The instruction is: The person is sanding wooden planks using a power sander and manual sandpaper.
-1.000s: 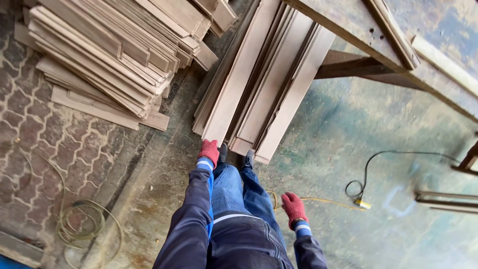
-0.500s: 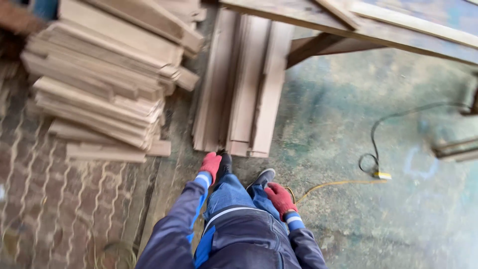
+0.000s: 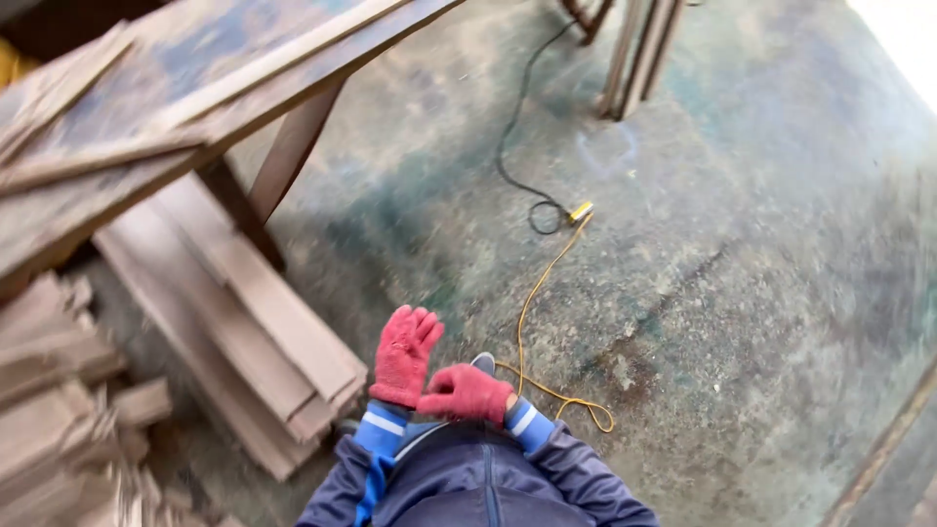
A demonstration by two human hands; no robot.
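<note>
Rough concrete floor (image 3: 742,293), stained green-grey and gritty with dust, fills most of the view, and the person stands on it looking down at two hands brought together in front of the body. Both wear red knitted gloves with blue-and-white striped cuffs, the weave fuzzy and slightly worn. The left hand (image 3: 404,353) is held upright with its fingers spread, gripping nothing, while the right hand (image 3: 467,392) lies across below it, its fingers curled at the left glove's cuff; its grip looks closed on the cuff fabric, as when a glove is being tugged snug or off, though blur keeps that from being certain. Dark blue jacket sleeves (image 3: 576,483) frame the hands at the near edge, and the grey toe of a shoe (image 3: 482,362) shows just beyond them. A thin yellow cord (image 3: 532,298) loops on the floor just right of the shoe and runs far to a yellow plug, where a black cable (image 3: 512,146) coils and continues away. To the left, flat pale boards (image 3: 264,332) lie stacked lengthwise under a worn wooden desk (image 3: 195,88), probably kept there out of the walkway; their faces are smooth, their ends square-cut. More cut timber pieces (image 3: 59,420) are heaped at the near left, blurred. Slim metal legs (image 3: 639,59) stand at the far side.
</note>
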